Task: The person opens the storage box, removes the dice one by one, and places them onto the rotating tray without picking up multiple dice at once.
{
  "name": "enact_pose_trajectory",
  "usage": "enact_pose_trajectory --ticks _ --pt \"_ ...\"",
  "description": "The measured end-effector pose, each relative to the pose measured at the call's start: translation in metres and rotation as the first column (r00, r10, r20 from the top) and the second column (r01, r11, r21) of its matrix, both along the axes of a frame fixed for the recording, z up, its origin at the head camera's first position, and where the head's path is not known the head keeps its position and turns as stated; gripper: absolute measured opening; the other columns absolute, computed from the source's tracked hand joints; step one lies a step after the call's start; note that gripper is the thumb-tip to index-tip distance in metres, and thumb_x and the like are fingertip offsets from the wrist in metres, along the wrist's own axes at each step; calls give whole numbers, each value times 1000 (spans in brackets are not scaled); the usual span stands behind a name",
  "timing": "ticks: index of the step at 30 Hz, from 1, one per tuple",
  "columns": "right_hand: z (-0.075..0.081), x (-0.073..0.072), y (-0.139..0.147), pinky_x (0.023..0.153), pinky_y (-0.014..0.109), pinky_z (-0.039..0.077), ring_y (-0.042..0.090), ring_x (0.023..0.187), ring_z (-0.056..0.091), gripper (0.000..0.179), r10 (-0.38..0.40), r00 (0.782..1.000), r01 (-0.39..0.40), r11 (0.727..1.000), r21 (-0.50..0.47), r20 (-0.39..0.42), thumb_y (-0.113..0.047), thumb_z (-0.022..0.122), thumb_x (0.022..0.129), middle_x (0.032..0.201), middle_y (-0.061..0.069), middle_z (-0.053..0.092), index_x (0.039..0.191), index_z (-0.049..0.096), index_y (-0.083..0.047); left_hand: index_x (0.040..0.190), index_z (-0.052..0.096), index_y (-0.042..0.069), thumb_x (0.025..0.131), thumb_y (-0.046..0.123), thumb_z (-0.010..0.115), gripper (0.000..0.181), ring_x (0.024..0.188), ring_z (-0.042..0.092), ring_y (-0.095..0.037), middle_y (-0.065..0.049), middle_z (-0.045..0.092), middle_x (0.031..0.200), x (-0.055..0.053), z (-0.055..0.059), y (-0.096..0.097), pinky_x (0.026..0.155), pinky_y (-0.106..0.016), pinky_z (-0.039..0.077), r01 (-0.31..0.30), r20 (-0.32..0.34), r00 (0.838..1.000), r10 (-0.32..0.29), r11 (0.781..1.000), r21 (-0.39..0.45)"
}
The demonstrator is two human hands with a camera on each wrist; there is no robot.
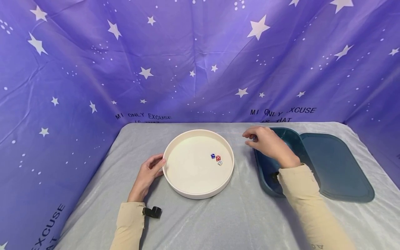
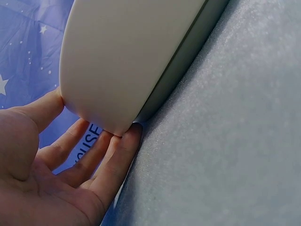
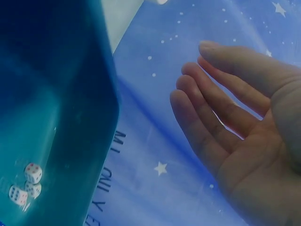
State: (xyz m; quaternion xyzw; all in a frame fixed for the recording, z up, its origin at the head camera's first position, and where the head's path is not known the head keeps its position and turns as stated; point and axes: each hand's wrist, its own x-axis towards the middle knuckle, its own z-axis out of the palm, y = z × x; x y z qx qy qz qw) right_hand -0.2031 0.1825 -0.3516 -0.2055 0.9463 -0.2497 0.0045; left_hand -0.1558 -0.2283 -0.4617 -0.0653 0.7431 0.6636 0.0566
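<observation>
A round cream tray point(image 1: 187, 177) with a low wall lies on the table. On its right side, close together, are a blue die point(image 1: 213, 156), a red die point(image 1: 218, 158) and a white die point(image 1: 220, 163). My left hand point(image 1: 150, 173) holds the tray's left edge, thumb at the rim and fingertips low on the outer wall. Over the far left part of a dark teal bin point(image 1: 264, 185) hovers my right hand point(image 1: 265, 140), fingers loosely bent and nothing in them. White dice point(image 3: 33, 173) lie in the bin, seen in the right wrist view.
A flat teal lid point(image 1: 340, 170) lies right of the bin, against its side. Grey cloth point(image 1: 218, 222) covers the table. Purple star-printed curtains point(image 1: 193, 52) rise behind and at both sides. A black strap device point(image 1: 153, 211) is on the left wrist.
</observation>
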Motion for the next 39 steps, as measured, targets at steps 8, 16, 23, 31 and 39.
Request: enact_pose_trajectory --ticks 8,16,23,31,39 --pt "-2 -1 16 85 48 56 31 96 67 23 -10 1000 10 1000 -2 -7 -5 70 91 111 19 70 113 71 1 141 51 4 97 30 66 53 114 58 -22 -18 52 138 0 -1 0 88 -27 58 0 -2 1000 0 1000 0" --pt "-8 -2 32 83 50 56 32 94 67 22 -45 999 45 999 7 -17 -5 71 90 108 19 70 111 71 2 140 51 2 97 27 66 52 108 60 -16 -19 52 136 -2 -3 0 87 -26 59 -8 -4 1000 8 1000 13" --pt "-17 -7 45 80 50 57 34 93 68 22 -60 998 60 998 9 -12 -5 69 91 109 21 70 112 71 3 140 51 1 98 25 65 50 107 60 -14 -20 52 136 -3 -4 -1 86 -26 59 -10 -6 1000 10 1000 13" --pt "-24 -12 55 78 50 57 35 93 67 24 -87 996 87 996 18 31 -4 68 92 107 23 69 114 69 5 140 51 1 98 26 65 51 108 60 -17 -21 52 136 -3 -5 -1 87 -26 59 -6 -14 1000 7 1000 18" --pt "-33 -18 67 81 52 54 36 93 66 25 -110 992 108 993 46 53 -5 68 92 102 21 70 115 69 5 140 51 2 97 28 66 52 109 60 -17 -20 52 137 -3 -4 -1 86 -25 58 -8 -9 1000 8 1000 15"
